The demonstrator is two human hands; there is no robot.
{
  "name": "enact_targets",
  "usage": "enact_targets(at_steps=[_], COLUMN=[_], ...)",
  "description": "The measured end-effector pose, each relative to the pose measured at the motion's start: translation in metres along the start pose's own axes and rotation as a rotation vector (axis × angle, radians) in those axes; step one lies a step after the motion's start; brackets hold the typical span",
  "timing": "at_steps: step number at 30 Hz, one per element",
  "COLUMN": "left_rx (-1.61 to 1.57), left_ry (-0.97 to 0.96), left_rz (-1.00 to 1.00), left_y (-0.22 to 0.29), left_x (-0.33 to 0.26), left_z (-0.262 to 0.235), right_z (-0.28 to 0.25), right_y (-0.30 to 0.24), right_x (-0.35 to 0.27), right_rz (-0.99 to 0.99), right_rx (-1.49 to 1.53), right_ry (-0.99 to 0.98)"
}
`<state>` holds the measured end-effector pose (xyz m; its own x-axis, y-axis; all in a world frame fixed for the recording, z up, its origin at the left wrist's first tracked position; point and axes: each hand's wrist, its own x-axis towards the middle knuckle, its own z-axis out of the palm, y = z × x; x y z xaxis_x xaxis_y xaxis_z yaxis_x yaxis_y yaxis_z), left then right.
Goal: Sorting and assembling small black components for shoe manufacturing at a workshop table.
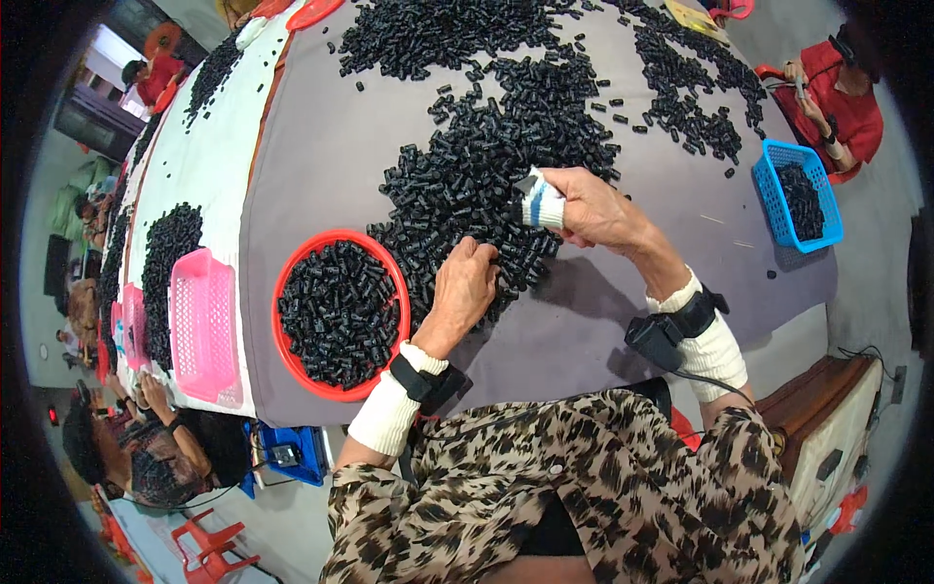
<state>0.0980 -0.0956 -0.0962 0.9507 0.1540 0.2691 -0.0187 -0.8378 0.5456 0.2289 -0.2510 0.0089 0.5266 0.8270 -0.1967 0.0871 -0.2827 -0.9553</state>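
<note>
At centre frame, we are bending the fingers of our left hand (465, 287) at a heap of short, glossy black cylindrical pieces (477, 195) on a grey, cloth-covered surface (311, 165); we cannot tell whether they are pinching any. Our right hand (598, 209) is curling its fingers by a blue-striped white fabric band (542, 206), its grip unclear. At centre left, a round red basin (331, 392) is holding more pieces.
</note>
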Motion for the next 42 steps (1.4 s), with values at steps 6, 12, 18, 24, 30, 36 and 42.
enact_targets(at_steps=[6, 12, 18, 24, 30, 36, 42], left_rx=[-1.003, -1.852, -1.981, -1.966, -1.978, -1.912, -1.865], left_ry=[0.065, 0.209, 0.273, 0.212, 0.271, 0.281, 0.279], left_rz=[-0.518, -0.314, -0.148, -0.076, -0.151, -0.137, -0.152], left_y=[-0.009, 0.023, 0.044, 0.052, 0.051, 0.052, 0.051], left_x=[0.011, 0.022, 0.015, 0.014, 0.015, 0.013, 0.014], left_z=[-0.048, -0.124, -0.147, -0.157, -0.154, -0.157, -0.154], right_z=[0.011, 0.042, 0.059, 0.059, 0.059, 0.059, 0.057], right_y=[-0.013, -0.060, -0.105, -0.123, -0.129, -0.132, -0.129], right_x=[0.010, 0.024, 0.028, 0.028, 0.027, 0.027, 0.030], right_rz=[-0.016, -0.333, -0.399, -0.422, -0.381, -0.412, -0.442], right_rx=[0.042, -0.017, -0.181, -0.328, -0.283, -0.331, -0.416], right_ry=[-0.058, -0.071, -0.073, -0.105, -0.130, -0.136, -0.141])
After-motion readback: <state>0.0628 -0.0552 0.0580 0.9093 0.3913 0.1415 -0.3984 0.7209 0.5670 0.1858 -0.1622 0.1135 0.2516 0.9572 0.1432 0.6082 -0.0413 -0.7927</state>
